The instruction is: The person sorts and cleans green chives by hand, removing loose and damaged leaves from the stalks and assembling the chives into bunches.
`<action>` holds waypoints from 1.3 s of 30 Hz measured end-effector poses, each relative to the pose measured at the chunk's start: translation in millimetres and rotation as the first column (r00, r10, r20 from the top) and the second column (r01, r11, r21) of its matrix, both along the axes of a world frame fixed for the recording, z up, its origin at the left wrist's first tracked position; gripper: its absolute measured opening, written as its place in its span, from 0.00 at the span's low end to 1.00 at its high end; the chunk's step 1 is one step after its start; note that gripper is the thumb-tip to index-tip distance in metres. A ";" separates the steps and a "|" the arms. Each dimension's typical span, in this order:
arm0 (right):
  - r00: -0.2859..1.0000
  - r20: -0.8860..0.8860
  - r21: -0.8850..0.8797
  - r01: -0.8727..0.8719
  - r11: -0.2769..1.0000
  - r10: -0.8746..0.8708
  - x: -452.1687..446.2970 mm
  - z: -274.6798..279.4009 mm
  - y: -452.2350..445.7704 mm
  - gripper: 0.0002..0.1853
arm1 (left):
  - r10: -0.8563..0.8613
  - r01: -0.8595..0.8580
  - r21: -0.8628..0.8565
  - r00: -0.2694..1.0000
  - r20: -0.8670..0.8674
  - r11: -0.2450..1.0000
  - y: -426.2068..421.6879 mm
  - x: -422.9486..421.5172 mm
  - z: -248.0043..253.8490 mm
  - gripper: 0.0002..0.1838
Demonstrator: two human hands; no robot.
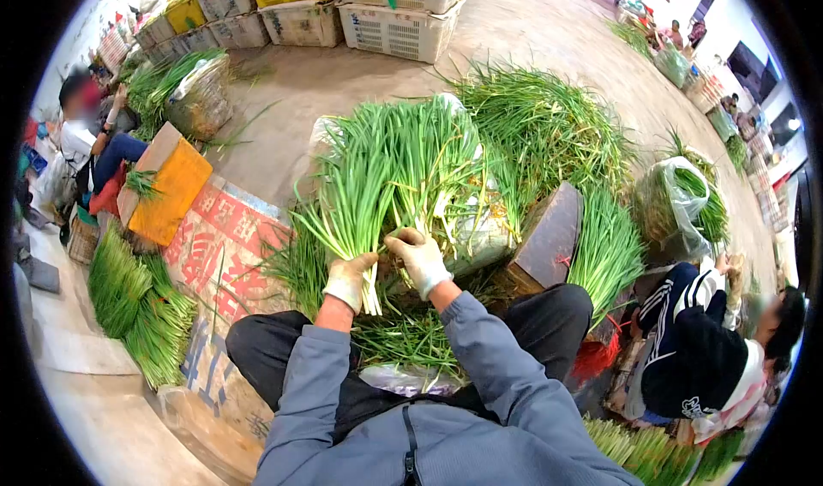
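Note:
My left hand (349,280), in a pale work glove, is wrapped round the white stalk ends of a bunch of green chives (356,190). The leaves fan upward and away from me. Close beside it, my gloved right hand (417,261) has its fingers pinched together at the bunch's right edge. Whatever those fingertips grip is too small to make out. Behind both hands, more loose chives (437,152) lie heaped on a pale support, mostly hidden. Between my knees are scattered green leaves (403,340).
A large chive heap (549,126) lies beyond. Right of me stand a dark wooden block (549,237) and trimmed chives (609,246). Left are an orange board (171,190), printed cardboard (227,246) and bundles (141,302). Seated people (703,340) flank me; crates (399,32) stand behind.

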State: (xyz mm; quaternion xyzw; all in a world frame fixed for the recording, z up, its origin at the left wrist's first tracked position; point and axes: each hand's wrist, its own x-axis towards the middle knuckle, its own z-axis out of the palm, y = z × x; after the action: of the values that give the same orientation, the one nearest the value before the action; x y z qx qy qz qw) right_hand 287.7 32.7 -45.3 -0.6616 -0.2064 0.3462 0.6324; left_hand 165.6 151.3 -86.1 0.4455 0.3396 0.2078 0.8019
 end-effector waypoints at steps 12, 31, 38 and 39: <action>0.871 0.471 -0.577 0.183 0.796 0.141 43.2 -43.3 4.4 0.22 | 0.054 -0.068 -0.058 0.974 -0.219 0.996 3.9 22.5 9.2 0.09; 0.997 0.042 -0.232 -0.053 0.971 0.065 -16.3 -18.2 -70.6 0.13 | -0.025 0.047 0.072 0.957 -0.288 0.996 18.6 67.7 -40.3 0.11; 0.598 0.231 -0.711 -0.435 0.553 0.768 -82.2 -121.3 -151.4 0.17 | 0.054 -0.072 -0.110 0.985 -0.163 0.991 16.5 32.6 -7.0 0.10; 0.387 -0.005 -0.856 -0.478 0.196 0.922 -85.0 -131.9 -150.3 0.17 | 0.047 -0.068 -0.140 0.987 -0.151 0.988 20.5 27.3 -7.2 0.10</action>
State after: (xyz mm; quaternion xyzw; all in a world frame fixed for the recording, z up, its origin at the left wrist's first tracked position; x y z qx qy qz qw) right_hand 202.7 -117.5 -177.2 -0.7327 -0.4981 0.4622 -0.0367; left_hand 193.0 171.8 -93.3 0.3904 0.4248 0.1724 0.7984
